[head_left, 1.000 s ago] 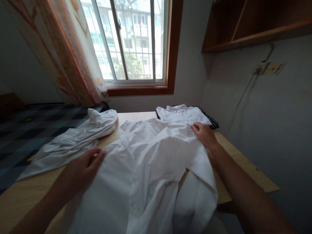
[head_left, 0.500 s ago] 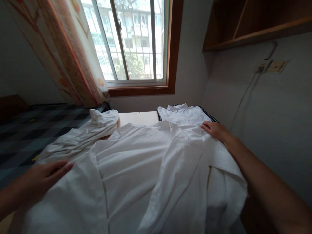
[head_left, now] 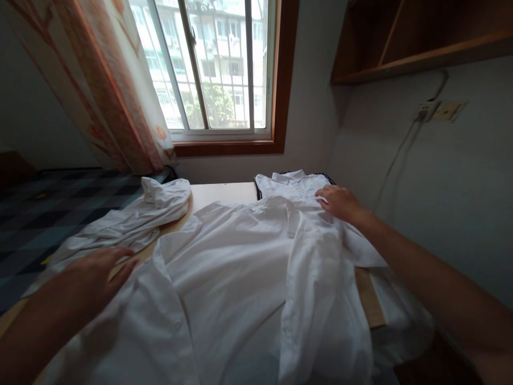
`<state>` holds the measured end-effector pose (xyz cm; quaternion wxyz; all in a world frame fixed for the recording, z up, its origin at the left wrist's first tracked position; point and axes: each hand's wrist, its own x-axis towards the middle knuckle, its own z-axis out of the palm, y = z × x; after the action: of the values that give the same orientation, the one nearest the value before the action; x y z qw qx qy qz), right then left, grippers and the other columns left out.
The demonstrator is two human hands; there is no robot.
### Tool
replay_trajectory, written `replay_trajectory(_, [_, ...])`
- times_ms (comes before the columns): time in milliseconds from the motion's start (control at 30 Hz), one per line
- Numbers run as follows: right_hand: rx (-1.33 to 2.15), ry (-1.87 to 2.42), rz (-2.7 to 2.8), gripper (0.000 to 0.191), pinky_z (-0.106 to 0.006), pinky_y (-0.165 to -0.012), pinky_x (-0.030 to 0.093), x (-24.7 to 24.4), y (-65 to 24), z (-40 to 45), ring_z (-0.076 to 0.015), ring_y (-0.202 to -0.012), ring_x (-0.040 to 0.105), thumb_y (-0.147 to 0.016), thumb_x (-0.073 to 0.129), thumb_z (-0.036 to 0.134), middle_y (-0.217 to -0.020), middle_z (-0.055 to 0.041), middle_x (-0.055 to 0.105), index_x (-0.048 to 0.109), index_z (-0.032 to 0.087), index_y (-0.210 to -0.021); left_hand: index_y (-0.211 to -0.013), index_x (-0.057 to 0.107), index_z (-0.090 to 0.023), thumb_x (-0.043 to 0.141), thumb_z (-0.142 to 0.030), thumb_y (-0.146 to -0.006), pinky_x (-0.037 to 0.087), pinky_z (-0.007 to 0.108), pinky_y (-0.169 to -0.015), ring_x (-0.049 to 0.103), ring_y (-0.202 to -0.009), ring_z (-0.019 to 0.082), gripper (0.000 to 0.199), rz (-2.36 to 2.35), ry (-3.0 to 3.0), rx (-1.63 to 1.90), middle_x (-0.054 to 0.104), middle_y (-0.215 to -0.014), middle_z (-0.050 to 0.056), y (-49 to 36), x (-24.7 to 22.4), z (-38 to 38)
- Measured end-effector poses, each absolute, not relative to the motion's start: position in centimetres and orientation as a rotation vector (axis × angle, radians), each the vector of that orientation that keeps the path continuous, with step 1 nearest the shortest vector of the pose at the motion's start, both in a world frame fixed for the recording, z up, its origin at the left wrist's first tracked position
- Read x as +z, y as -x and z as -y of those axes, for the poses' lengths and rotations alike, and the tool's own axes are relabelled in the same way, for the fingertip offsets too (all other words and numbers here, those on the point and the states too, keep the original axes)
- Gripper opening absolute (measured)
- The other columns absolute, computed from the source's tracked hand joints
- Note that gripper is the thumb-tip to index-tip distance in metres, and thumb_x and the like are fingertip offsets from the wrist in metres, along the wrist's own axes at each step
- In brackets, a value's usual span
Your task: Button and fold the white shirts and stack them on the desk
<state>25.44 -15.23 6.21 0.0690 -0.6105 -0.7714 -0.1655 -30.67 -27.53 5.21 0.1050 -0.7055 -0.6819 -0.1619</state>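
A white button-up shirt [head_left: 236, 256] lies spread open on a pale wooden table [head_left: 224, 191], its collar toward the window. Its two front panels are turned outward, and its near part runs out of the bottom of the view. My left hand [head_left: 90, 278] is over the shirt's left edge, thumb and fingers apart. Beyond the right shoulder of the shirt, my right hand [head_left: 340, 203] hovers with its fingers loosely spread, close to a folded white shirt [head_left: 294, 184]. Neither hand grips any cloth.
A crumpled white garment [head_left: 160, 206] lies along the table's left side. Beside it is a bed with a dark checked cover [head_left: 24, 224]. Dark striped cloth [head_left: 257, 188] shows under the folded shirt. A curtain [head_left: 116, 96] hangs by the window, and a shelf [head_left: 420, 56] juts from the right wall.
Both hands have let go of the spread shirt. My left hand has moved slightly right, my right hand slightly left and up. The shirt's right front panel has settled flatter and further right.
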Motion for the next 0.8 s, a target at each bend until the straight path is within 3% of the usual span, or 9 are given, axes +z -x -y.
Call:
replay_trajectory(133, [-0.148,1.392,2.561,0.026,-0.027,-0.087,0.045,6.9,-20.1,18.6,-0.02,-0.102,0.065,-0.097,0.05,0.023,-0.111,-0.007,0.073,0.072,0.022,-0.113,-0.103,0.071,-0.024,0.038,-0.051,-0.092,0.049,0.041,-0.098,0.065,-0.107,0.026,0.044,1.637,2.416,-0.438,0.072,-0.116,0.007,22.1,7.5,26.1])
replay_trajectory(267, [-0.017,1.395,2.775,0.027,-0.024,-0.074,0.043,6.8,-16.9,21.5,-0.0196,-0.091,0.068,-0.1,0.049,0.03,-0.101,-0.0056,0.075,0.075,0.022,-0.098,-0.107,0.072,-0.026,0.045,-0.039,-0.094,0.045,0.046,-0.104,0.063,-0.114,0.027,0.033,1.377,2.686,-0.268,0.071,-0.119,0.006,14.2,7.5,24.4])
replay_trajectory(400, [-0.006,1.682,2.79,0.059,-0.027,-0.072,0.044,6.5,-16.4,22.5,-0.0242,-0.088,0.07,-0.103,0.033,0.054,-0.095,-0.0118,0.075,0.076,0.018,-0.087,-0.115,0.069,-0.021,0.052,-0.029,-0.092,0.042,0.052,-0.107,0.058,-0.12,0.03,0.03,1.357,2.702,-0.201,0.068,-0.124,0.011,9.9,5.4,22.1])
replay_trajectory(533, [0.038,1.993,2.692,0.065,-0.032,-0.077,0.047,5.2,-17.7,22.4,-0.0297,-0.092,0.07,-0.102,0.03,0.056,-0.099,-0.0189,0.074,0.076,0.011,-0.093,-0.129,0.063,-0.018,0.052,-0.026,-0.092,0.039,0.043,-0.113,0.052,-0.13,0.028,0.039,1.207,2.869,-0.122,0.061,-0.135,0.014,9.2,2.3,19.7])
replay_trajectory(667, [0.076,1.969,2.605,0.046,-0.035,-0.089,0.047,2.7,-19.6,22.5,-0.0307,-0.105,0.065,-0.096,0.051,0.051,-0.116,-0.0198,0.068,0.071,0.012,-0.112,-0.149,0.045,-0.024,0.046,-0.042,-0.097,0.027,0.062,-0.116,0.033,-0.147,0.034,0.055,1.436,2.84,-0.037,0.04,-0.158,0.014,10.0,-0.4,19.9])
replay_trajectory(800, [0.056,1.794,2.499,0.048,-0.042,-0.101,0.045,-0.6,-21.3,22.8,-0.0329,-0.12,0.058,-0.095,0.055,0.043,-0.132,-0.0197,0.06,0.059,0.015,-0.133,-0.154,0.038,-0.028,0.043,-0.054,-0.096,0.02,0.067,-0.116,0.026,-0.15,0.036,0.064,1.554,2.813,0.0,0.029,-0.162,0.014,10.5,-1.1,22.4])
